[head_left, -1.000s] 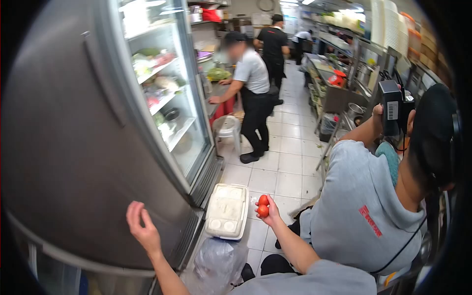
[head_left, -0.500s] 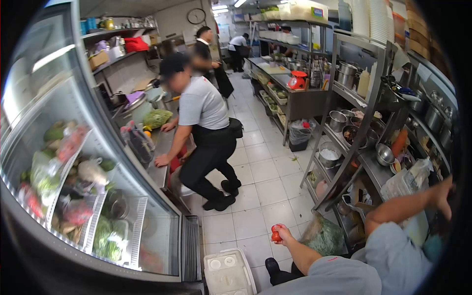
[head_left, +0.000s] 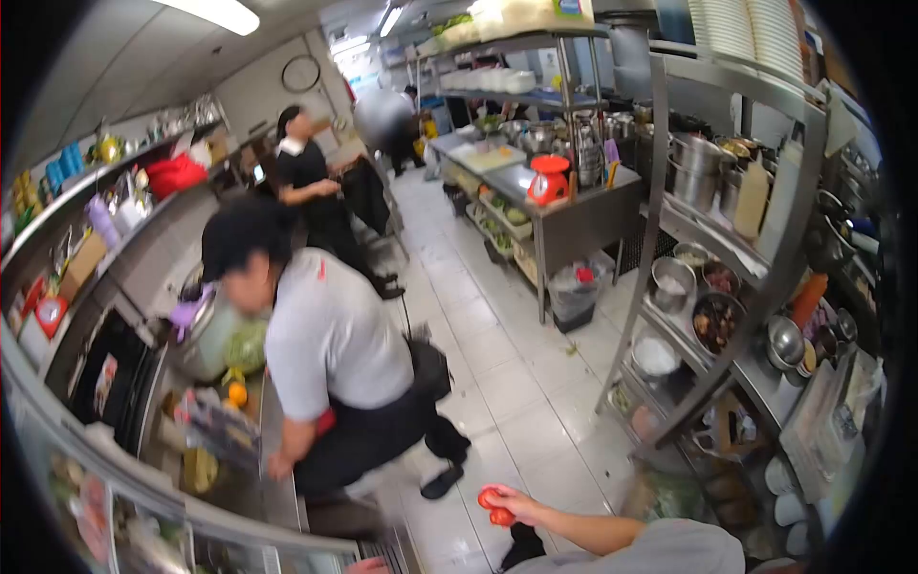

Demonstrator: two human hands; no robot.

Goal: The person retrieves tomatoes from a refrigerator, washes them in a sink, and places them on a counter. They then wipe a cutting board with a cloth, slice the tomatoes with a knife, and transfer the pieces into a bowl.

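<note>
My left hand [head_left: 516, 506] reaches in from the lower right, its fingers closed around red round items that look like tomatoes [head_left: 501, 517]. It hangs over the tiled floor, beside a dark shoe. The grey sleeve [head_left: 669, 547] of that arm shows at the bottom edge. My right hand is outside the view. A small blurred pinkish shape [head_left: 368, 565] sits at the bottom edge; I cannot make out what it is.
A co-worker [head_left: 335, 335] in grey leans on the left counter [head_left: 277, 421]. Another person [head_left: 311, 182] stands behind. A glass-door fridge [head_left: 124, 469] is at lower left, a metal rack [head_left: 660, 239] with bowls at right. A worktable [head_left: 583, 206] holds a red scale [head_left: 548, 180].
The view has shifted, and the co-worker at the counter appears larger and farther left. My left hand with the red items appears lower and farther left. My right hand has left the view.
</note>
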